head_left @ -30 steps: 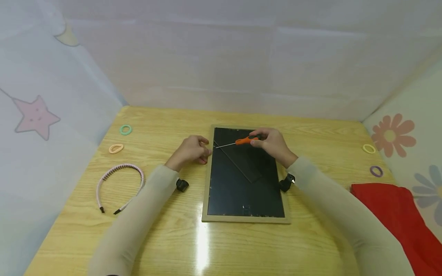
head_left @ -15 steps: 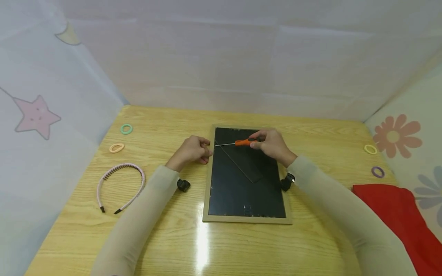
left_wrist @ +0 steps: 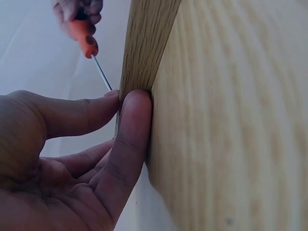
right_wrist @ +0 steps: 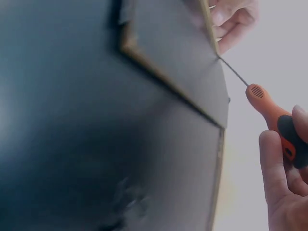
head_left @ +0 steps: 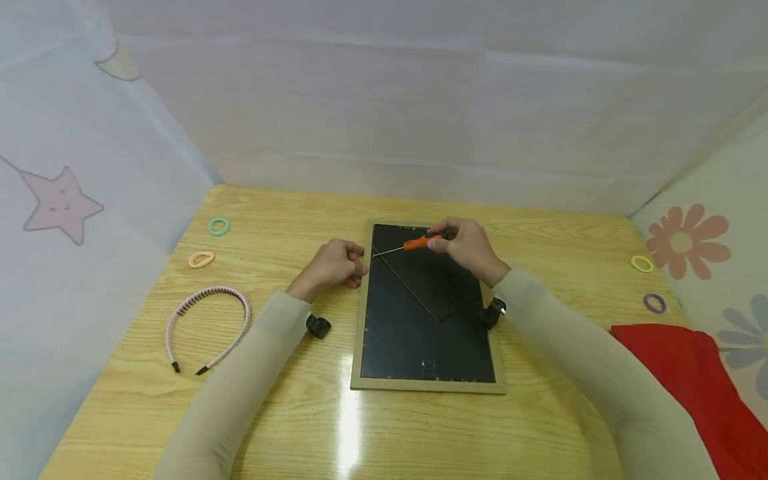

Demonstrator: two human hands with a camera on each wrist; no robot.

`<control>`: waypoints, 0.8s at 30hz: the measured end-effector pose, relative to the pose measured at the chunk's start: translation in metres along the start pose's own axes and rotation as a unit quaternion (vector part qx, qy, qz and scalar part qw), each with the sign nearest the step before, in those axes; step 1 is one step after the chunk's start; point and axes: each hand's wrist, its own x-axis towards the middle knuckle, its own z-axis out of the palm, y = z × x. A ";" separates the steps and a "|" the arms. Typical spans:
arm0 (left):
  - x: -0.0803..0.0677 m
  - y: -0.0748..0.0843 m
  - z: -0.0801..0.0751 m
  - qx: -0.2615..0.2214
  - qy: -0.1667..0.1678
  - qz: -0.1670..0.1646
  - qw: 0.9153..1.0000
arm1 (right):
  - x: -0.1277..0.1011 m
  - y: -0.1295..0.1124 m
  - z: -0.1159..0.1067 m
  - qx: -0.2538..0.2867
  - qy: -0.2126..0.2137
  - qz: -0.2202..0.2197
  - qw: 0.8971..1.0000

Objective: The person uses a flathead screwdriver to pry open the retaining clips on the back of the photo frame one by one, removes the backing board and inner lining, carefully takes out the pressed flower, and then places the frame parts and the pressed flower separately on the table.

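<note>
Table point(head_left: 420, 433) is filling the lower scene. Frame point(head_left: 402, 333), black back up, is lying flat mid-table, long axis running near-far. Red cloth point(head_left: 678, 360) is lying at R. Headband point(head_left: 210, 291) is lying at L, arch facing far, ends pointing near. Flap point(head_left: 420, 275) is lying on the frame's back, long axis running diag., far L to near R. L hand point(head_left: 332, 267) is pinching frame's L rim btwn thumb & finger, twd far end. R hand point(head_left: 471, 247) is gripping driver point(head_left: 415, 244) by its handle, over the back's far half. Driver is pointing L & a bit near, long axis approx L-R, tip reaching L rim by flap's far corner; exact contact unclear. Rings are lying far L (green ring point(head_left: 219, 233), orange ring point(head_left: 198, 266)) & far R (yellow ring point(head_left: 643, 271), purple ring point(head_left: 656, 311)).
</note>
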 end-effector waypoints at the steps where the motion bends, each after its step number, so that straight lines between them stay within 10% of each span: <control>1: 0.000 0.000 0.000 0.000 0.001 0.000 1.000 | 0.001 -0.003 0.000 0.007 0.003 -0.007 1.000; 14: 0.000 -0.003 0.000 0.001 0.006 -0.003 1.000 | 0.017 -0.073 0.019 -0.048 0.010 -0.143 0.989; 24: 0.005 0.004 0.012 0.005 0.004 0.014 1.000 | 0.019 -0.105 0.037 -0.156 0.016 -0.244 0.957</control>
